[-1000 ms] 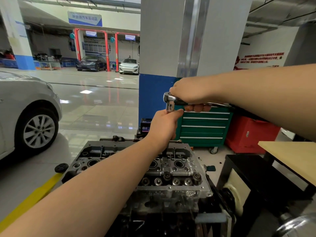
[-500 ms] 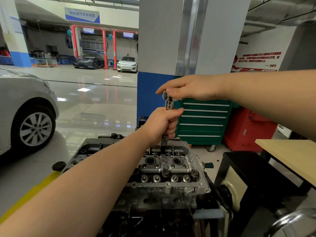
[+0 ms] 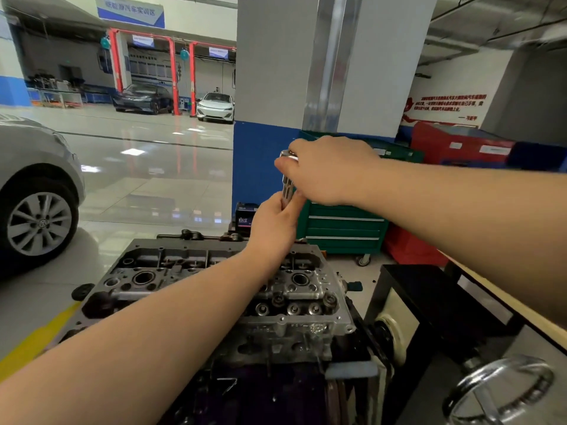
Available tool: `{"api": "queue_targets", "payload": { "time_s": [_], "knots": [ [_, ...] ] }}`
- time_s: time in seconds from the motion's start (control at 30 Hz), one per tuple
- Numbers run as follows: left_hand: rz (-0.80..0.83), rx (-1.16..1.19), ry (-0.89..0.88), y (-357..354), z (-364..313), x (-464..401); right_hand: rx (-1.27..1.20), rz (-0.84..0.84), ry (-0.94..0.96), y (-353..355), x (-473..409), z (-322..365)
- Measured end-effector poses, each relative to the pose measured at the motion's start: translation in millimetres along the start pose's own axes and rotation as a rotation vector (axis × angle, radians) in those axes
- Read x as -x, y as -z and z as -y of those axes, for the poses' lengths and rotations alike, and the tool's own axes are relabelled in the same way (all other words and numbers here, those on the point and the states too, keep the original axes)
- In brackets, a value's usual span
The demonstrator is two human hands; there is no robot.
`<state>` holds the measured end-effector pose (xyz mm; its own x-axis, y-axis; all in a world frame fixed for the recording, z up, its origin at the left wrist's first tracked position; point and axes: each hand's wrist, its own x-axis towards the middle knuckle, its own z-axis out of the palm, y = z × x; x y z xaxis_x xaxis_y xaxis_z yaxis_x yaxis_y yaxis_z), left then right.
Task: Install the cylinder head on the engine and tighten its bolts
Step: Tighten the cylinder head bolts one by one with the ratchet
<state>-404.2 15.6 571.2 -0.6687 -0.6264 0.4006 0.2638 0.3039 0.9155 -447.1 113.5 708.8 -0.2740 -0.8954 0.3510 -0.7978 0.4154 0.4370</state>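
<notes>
Where the shop floor [image 3: 129, 167] spreads out behind, a grey-and-blue pillar [image 3: 276, 87] rises mid-frame, a silver car [image 3: 33, 191] sits at left, and a green tool cabinet [image 3: 343, 225] and red bin [image 3: 454, 148] stand at right. Cylinder head [image 3: 294, 289] sits on the engine [image 3: 260, 388], low centre, valve side up, on a stand with a handwheel [image 3: 500, 391] at bottom right. Counter [image 3: 497, 289] edge runs along the right. Left hand [image 3: 273, 228] reaches over the head, fingers curled round the upright extension bar [image 3: 287, 191]. Right hand [image 3: 328, 170] is closed over the ratchet [image 3: 288, 154] top, just above the left hand. Bar's lower end hidden behind the left hand.
</notes>
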Motion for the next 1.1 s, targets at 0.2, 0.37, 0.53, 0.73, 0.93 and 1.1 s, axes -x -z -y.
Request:
{"api": "queue_targets", "payload": {
  "time_s": [0.2,0.37,0.53,0.73,0.93,1.1],
  "knots": [
    [0.261,0.225,0.118,13.2,-4.2,-6.5,-0.463,0.119,0.143,1.3,-0.9,-30.0],
    [0.425,0.242,0.158,19.0,-3.1,-12.7,-0.616,0.37,0.27,20.2,-14.5,-52.0],
    [0.456,0.302,0.167,21.9,-0.1,-14.1,-0.848,0.172,0.111,-3.6,-12.5,-43.3],
    [0.459,0.327,0.178,23.4,0.7,-14.1,-0.652,-0.017,0.217,-16.1,-20.5,-32.7],
    [0.455,0.367,0.177,26.5,-1.6,-12.3,-0.537,0.084,0.267,-10.2,-27.8,-33.1],
    [0.421,0.35,0.149,23.0,0.8,-10.7,-0.313,-0.05,0.197,-13.8,-20.8,-29.9]
  ]
}}
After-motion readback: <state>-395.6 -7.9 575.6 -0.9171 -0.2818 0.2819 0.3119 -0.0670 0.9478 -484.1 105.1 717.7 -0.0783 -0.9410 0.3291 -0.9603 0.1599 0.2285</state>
